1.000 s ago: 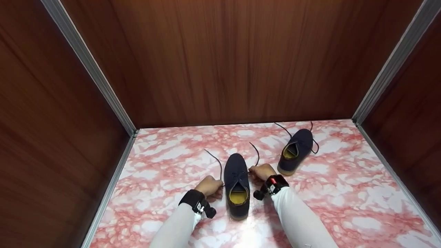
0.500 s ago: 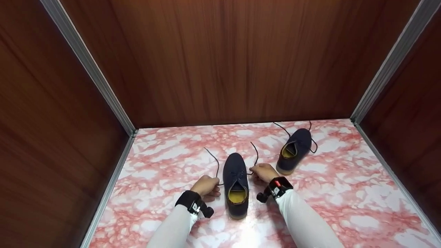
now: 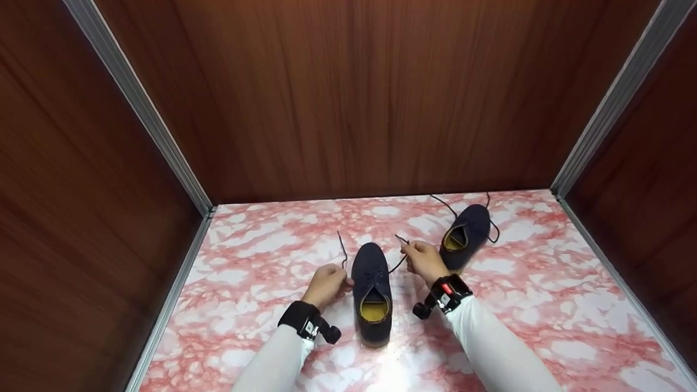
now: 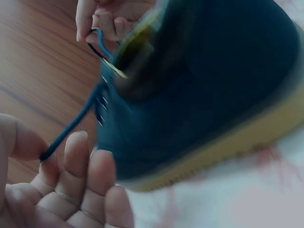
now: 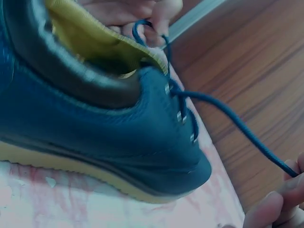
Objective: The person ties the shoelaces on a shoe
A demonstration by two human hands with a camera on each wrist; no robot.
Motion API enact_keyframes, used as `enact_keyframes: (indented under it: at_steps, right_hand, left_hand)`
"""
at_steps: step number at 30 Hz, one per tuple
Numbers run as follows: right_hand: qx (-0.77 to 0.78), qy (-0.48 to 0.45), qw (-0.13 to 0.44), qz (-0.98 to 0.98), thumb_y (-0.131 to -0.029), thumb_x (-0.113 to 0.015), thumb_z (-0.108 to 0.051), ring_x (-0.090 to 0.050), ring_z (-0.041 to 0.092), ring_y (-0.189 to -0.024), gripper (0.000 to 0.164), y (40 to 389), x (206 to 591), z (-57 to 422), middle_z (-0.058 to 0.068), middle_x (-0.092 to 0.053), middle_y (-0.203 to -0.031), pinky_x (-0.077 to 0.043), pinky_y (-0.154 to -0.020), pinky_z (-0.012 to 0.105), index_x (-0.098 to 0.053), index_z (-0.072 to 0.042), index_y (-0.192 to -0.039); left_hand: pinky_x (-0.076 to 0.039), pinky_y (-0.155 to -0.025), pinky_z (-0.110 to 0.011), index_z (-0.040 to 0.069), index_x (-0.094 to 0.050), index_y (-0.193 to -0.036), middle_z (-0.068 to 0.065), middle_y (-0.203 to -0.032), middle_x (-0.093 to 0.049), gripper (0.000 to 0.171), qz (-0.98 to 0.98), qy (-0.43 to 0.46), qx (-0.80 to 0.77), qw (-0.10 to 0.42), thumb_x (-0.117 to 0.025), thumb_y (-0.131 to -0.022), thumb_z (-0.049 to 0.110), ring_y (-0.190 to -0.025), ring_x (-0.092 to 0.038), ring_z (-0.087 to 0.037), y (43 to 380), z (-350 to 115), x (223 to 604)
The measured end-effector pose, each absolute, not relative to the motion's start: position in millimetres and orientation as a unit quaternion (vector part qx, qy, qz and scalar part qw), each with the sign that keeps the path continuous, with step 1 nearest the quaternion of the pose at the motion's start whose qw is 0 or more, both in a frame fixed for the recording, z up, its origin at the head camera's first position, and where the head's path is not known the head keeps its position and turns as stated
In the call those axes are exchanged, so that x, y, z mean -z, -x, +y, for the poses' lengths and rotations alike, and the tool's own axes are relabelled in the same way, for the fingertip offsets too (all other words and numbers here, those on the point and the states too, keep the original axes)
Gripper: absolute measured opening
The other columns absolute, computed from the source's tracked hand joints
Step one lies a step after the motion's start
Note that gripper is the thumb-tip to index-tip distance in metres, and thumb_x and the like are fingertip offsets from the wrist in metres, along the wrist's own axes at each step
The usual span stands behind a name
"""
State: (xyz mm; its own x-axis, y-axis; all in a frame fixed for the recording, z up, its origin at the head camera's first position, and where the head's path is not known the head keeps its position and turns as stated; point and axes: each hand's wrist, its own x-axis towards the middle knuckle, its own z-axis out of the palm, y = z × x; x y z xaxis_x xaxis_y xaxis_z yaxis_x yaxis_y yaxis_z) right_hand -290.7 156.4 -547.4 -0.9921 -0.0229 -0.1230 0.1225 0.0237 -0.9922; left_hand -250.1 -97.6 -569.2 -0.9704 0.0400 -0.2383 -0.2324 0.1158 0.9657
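Note:
A navy lace-up shoe [image 3: 369,259] with a yellow lining stands upright on the floor, toe pointing away, between my two hands. My left hand [image 3: 325,284], at its left side, pinches one end of the shoelace [image 4: 71,126] between thumb and forefinger. On the other side my right hand [image 3: 427,260] pinches the other shoelace end [image 5: 232,118], which stretches out from the eyelets. The tip of each lace end sticks out beyond the fingers in the head view. The shoe's eyelets [image 5: 180,117] show in the right wrist view.
The matching navy shoe [image 3: 475,222] stands at the back right, just beyond my right hand, its laces loose. Dark wood panels [image 3: 348,98] close in the back and both sides. The red-and-white marbled surface [image 3: 245,305] lies under everything.
My right hand has moved up and right, away from the shoe, and now holds its lace nearer the end. My left hand has shifted slightly forward, and its lace end now points straighter ahead.

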Motion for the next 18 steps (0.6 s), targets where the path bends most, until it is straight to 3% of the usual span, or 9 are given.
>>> enact_keyframes:
  at_steps: [5,13,18]
  right_hand:
    - [0.724,-0.028,0.054,0.687,-0.106,-0.057,-0.011,-0.036,0.007,-0.052,0.027,288.0,531.5,158.2,-0.008,-0.039,-0.058,-0.035,-0.054,0.021,-0.053,-0.010,-0.079]
    - [0.767,-0.017,0.051,0.639,-0.107,-0.055,-0.012,-0.035,0.009,-0.052,0.028,284.4,512.0,165.3,-0.007,-0.036,-0.057,-0.044,-0.062,0.026,-0.053,-0.011,-0.079]
    - [0.782,-0.024,0.035,0.621,-0.108,-0.052,-0.014,-0.039,0.011,-0.054,0.023,282.2,504.2,170.0,-0.004,-0.040,-0.059,-0.048,-0.064,0.027,-0.061,-0.010,-0.087]
  left_hand:
    - [-0.058,-0.071,-0.031,-0.001,-0.063,-0.107,-0.010,-0.088,-0.078,0.017,0.758,0.031,-0.649,0.053,-0.057,-0.094,0.009,-0.082,-0.074,-0.025,256.7,-90.2,557.8]
    - [-0.058,-0.072,-0.028,-0.003,-0.066,-0.106,0.001,-0.075,-0.070,0.016,0.711,0.035,-0.702,0.032,-0.062,-0.099,0.012,-0.072,-0.069,-0.012,272.0,-71.8,537.4]
    - [-0.063,-0.081,-0.035,-0.003,-0.067,-0.110,-0.013,-0.084,-0.076,0.018,0.737,0.007,-0.675,-0.006,-0.060,-0.104,0.012,-0.076,-0.073,-0.017,283.2,-57.0,519.6]
